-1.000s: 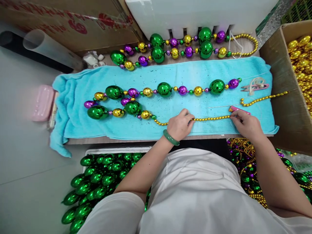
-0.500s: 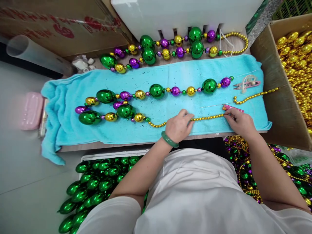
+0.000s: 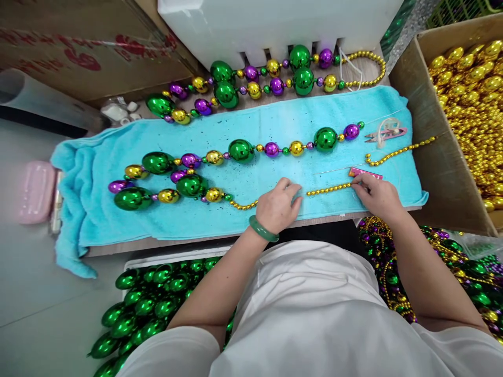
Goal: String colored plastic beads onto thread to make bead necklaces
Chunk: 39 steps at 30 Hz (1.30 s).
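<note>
My left hand (image 3: 277,205), with a green bangle at the wrist, lies curled over the small gold beads at the end of a large bead necklace (image 3: 240,151). What its fingers hold is partly hidden beneath the hand. A bare gap separates it from a short row of gold beads (image 3: 329,190). At that row's right end, my right hand (image 3: 376,196) pinches the strand between thumb and fingertips. The necklace, of green, purple and gold beads, loops across a blue towel (image 3: 204,220). Just above my right hand is a small pink-red piece (image 3: 365,174).
Pink-handled snips (image 3: 387,134) and another gold bead strand (image 3: 401,151) lie at the towel's right. A second necklace (image 3: 304,81) runs along the back. A cardboard box (image 3: 406,68) of gold beads stands right; green beads (image 3: 151,309) fill a container below left.
A gap has opened between my left hand and the short gold row, where beads ran continuously before. My right hand keeps its pinch. The whole view has shifted slightly.
</note>
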{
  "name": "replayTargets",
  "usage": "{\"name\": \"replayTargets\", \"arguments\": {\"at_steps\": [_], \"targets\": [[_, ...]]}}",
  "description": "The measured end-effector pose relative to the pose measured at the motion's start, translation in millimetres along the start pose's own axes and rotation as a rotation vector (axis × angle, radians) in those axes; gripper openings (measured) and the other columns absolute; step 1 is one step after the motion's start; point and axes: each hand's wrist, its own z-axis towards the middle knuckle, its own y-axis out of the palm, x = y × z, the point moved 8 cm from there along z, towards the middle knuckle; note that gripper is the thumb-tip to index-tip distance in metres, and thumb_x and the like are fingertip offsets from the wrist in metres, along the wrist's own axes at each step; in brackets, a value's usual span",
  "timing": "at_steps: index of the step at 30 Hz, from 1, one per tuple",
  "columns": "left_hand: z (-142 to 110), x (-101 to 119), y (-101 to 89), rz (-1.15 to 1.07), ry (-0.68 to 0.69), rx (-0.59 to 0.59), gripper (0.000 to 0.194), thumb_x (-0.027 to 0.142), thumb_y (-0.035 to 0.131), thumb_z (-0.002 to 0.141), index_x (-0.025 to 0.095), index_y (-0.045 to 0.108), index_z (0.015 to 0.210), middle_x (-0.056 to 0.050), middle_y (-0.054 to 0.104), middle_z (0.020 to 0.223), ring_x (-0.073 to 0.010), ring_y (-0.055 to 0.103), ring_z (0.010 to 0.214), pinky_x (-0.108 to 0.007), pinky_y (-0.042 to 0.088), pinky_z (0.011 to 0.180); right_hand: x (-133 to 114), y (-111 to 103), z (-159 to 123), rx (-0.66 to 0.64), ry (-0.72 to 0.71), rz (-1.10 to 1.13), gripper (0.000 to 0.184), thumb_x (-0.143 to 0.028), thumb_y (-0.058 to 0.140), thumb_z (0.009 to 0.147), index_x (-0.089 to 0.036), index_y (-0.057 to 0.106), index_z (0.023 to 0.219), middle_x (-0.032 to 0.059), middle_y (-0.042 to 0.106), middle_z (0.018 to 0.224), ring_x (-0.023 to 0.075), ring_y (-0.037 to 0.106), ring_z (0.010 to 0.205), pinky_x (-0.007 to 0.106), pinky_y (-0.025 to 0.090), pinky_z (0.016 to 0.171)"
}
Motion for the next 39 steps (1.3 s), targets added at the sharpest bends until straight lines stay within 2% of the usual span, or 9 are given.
{"name": "replayTargets", "arguments": {"at_steps": [3, 6, 15, 19, 24, 27, 32, 34, 39], "targets": [[9.7, 20.0, 6.7, -0.041, 0.048, -0.022, 0.029, 0.038, 0.047, 0.089, 0.029, 0.060, 0.113, -0.002, 0.057, 0.112, -0.0151, 0.062, 0.081, -0.027, 0.043, 0.057, -0.9, -0.5, -0.3, 0.005, -0.006, -0.001, 0.023, -0.036, 0.047, 0.087, -0.025, 0.064, 0.097, 0.0014, 0.066, 0.070, 0.0206, 0.059, 0.066, 0.027, 0.031, 0.056], [16.3, 29.6, 10.4, -0.050, 0.064, -0.037, 0.026, 0.036, 0.045, 0.090, 0.028, 0.063, 0.107, -0.001, 0.058, 0.109, -0.0147, 0.062, 0.081, -0.027, 0.042, 0.056, -1.9, -1.3, -0.5, 0.007, -0.007, -0.003, 0.022, -0.036, 0.047, 0.087, -0.025, 0.064, 0.096, 0.0013, 0.066, 0.069, 0.0204, 0.059, 0.066, 0.027, 0.032, 0.057], [7.5, 1.7, -2.0, 0.037, -0.047, -0.057, 0.025, 0.032, 0.045, 0.089, 0.023, 0.062, 0.106, -0.003, 0.058, 0.108, -0.0164, 0.062, 0.081, -0.027, 0.043, 0.057, -3.6, -2.0, -0.6, 0.009, -0.032, -0.003, 0.023, -0.035, 0.047, 0.087, -0.025, 0.064, 0.097, 0.0013, 0.066, 0.068, 0.0197, 0.058, 0.064, 0.026, 0.031, 0.055], [13.6, 21.5, 0.8, -0.024, 0.028, -0.043, 0.030, 0.037, 0.047, 0.089, 0.027, 0.060, 0.114, -0.002, 0.058, 0.110, -0.0159, 0.062, 0.084, -0.027, 0.044, 0.060, -4.2, -1.9, -0.6, 0.004, -0.032, -0.006, 0.024, -0.036, 0.046, 0.087, -0.025, 0.064, 0.098, 0.0013, 0.067, 0.068, 0.0201, 0.059, 0.065, 0.026, 0.031, 0.055], [26.0, 46.2, 11.3, -0.038, 0.091, -0.073, 0.026, 0.037, 0.045, 0.090, 0.028, 0.063, 0.107, -0.003, 0.058, 0.109, -0.0147, 0.061, 0.082, -0.026, 0.043, 0.058, -5.6, -2.9, -0.3, 0.020, -0.054, -0.011, 0.024, -0.036, 0.046, 0.087, -0.025, 0.064, 0.098, 0.0008, 0.066, 0.066, 0.0198, 0.059, 0.063, 0.026, 0.031, 0.054], [24.9, 41.3, 9.7, -0.025, 0.089, -0.067, 0.025, 0.033, 0.044, 0.091, 0.026, 0.063, 0.104, -0.003, 0.058, 0.108, -0.0150, 0.061, 0.081, -0.026, 0.043, 0.059, -4.8, -2.4, -0.3, 0.019, -0.055, -0.013, 0.023, -0.035, 0.045, 0.087, -0.025, 0.064, 0.097, 0.0008, 0.066, 0.066, 0.0199, 0.059, 0.063, 0.026, 0.030, 0.054], [12.3, 14.2, 1.1, 0.036, 0.003, -0.073, 0.023, 0.031, 0.044, 0.090, 0.024, 0.063, 0.101, -0.003, 0.058, 0.105, -0.0162, 0.061, 0.079, -0.027, 0.043, 0.056, -4.5, -2.0, -0.3, 0.013, -0.053, 0.005, 0.024, -0.036, 0.045, 0.088, -0.025, 0.064, 0.098, 0.0014, 0.067, 0.069, 0.0200, 0.059, 0.063, 0.026, 0.031, 0.055], [9.8, 11.4, -0.5, 0.044, -0.012, -0.075, 0.024, 0.032, 0.045, 0.090, 0.024, 0.063, 0.102, -0.003, 0.058, 0.105, -0.0166, 0.062, 0.080, -0.027, 0.043, 0.056, -4.2, -1.9, -0.2, 0.011, -0.050, 0.008, 0.024, -0.036, 0.045, 0.087, -0.025, 0.064, 0.098, 0.0015, 0.068, 0.070, 0.0200, 0.060, 0.063, 0.026, 0.031, 0.055], [21.1, 40.8, 5.0, -0.029, 0.069, -0.050, 0.030, 0.039, 0.044, 0.091, 0.025, 0.060, 0.111, -0.004, 0.058, 0.109, -0.0167, 0.062, 0.085, -0.027, 0.044, 0.060, -4.3, -1.7, -0.2, 0.024, -0.065, 0.002, 0.024, -0.036, 0.045, 0.088, -0.025, 0.064, 0.098, 0.0017, 0.069, 0.072, 0.0201, 0.060, 0.064, 0.027, 0.032, 0.055]]}}
